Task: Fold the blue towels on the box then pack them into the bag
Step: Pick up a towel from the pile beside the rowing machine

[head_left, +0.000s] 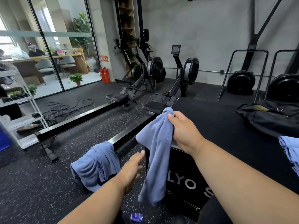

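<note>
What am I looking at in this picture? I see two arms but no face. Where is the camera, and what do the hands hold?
The camera sits on a person's head and looks forward and down, so you see only their own arms. The place is a gym. The right hand grips a blue towel that hangs down over the edge of a black box. The left hand is open and holds nothing, beside the hanging towel. A second towel is draped over a rowing machine's rail. A third towel lies on the box at the right, near a black bag.
</note>
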The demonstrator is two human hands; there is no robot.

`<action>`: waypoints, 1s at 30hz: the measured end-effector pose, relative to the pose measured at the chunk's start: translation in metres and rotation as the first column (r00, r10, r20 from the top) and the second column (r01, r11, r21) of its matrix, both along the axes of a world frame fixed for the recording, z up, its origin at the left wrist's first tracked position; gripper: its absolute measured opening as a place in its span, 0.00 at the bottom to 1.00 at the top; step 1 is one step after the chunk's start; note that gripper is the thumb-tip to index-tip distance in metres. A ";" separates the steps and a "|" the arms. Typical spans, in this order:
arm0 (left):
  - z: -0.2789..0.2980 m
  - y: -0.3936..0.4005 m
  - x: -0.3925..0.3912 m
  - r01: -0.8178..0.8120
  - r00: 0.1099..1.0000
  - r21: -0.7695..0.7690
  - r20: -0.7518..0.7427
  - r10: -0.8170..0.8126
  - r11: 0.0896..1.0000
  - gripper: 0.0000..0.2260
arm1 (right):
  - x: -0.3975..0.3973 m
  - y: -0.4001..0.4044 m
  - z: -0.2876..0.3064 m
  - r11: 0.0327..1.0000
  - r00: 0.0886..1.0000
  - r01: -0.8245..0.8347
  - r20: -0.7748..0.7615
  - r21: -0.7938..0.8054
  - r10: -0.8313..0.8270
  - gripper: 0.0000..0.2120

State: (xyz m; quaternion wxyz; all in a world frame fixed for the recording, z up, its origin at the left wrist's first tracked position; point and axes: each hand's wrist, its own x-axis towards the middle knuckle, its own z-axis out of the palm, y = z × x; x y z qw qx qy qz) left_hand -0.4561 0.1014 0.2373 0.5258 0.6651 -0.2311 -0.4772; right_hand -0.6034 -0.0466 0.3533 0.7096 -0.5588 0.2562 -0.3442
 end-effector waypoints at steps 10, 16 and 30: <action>0.013 -0.022 0.005 -0.138 0.990 -0.188 -0.002 0.140 0.972 0.12 | -0.006 -0.006 -0.004 1.000 0.998 0.006 0.069 0.014 -0.007 0.11; 0.032 -0.023 0.039 -0.244 0.962 -0.282 0.048 0.268 0.928 0.10 | -0.010 -0.020 -0.007 0.975 0.976 0.171 -0.114 -0.139 -0.187 0.09; 0.096 -0.019 0.091 -0.325 0.887 -0.300 0.231 0.399 0.897 0.17 | -0.035 -0.059 -0.029 0.851 0.821 0.448 -0.249 -0.275 -0.513 0.08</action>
